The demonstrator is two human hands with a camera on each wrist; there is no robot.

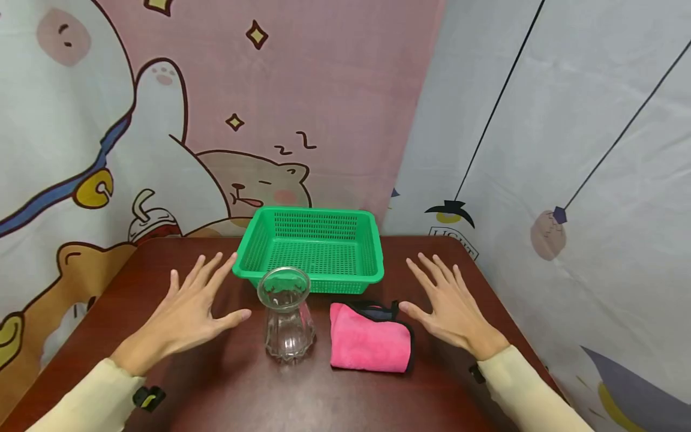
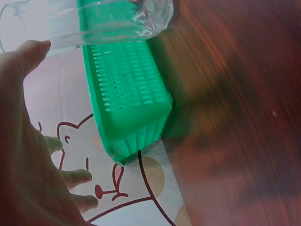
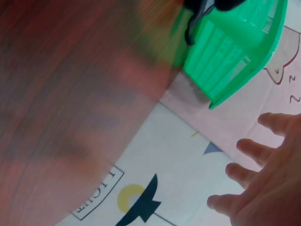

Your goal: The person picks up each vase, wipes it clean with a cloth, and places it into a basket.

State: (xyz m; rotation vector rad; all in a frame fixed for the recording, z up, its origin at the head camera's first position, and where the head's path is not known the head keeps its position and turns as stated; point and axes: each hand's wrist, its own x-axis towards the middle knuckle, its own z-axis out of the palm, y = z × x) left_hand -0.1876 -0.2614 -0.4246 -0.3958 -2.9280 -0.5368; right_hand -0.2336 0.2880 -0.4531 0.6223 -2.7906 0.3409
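1. Glass vase (image 1: 289, 336) stands upright on the table (image 1: 351, 402), in front of you and a bit to the left of the middle. You can see through it. It has a round, wide top and a thinner neck.
2. Pink cloth (image 1: 369, 342) lies folded on the table, just to the right of the glass vase, with a gap between them. It has a dark edge, and a black strap (image 1: 385, 312) sticks out at its back.
3. Green basket (image 1: 345, 279) sits flat behind them, near the far edge of the table. It has lots of little holes. From your head view, the top of the glass vase hides a bit of its front.
4. Your left hand (image 1: 189, 312) is free, with its fingers spread wide. Its thumb points at the glass vase and is near it, with a small gap.
5. Your right hand (image 1: 453, 309) is free too, with its fingers spread. Its thumb is close to the black strap; you cannot tell if they touch.
6. You wear pale sleeves (image 1: 92, 399), with a dark band by each wrist.
7. Behind the table hangs a big sheet (image 1: 345, 90) with cartoon animals and little stars on it.
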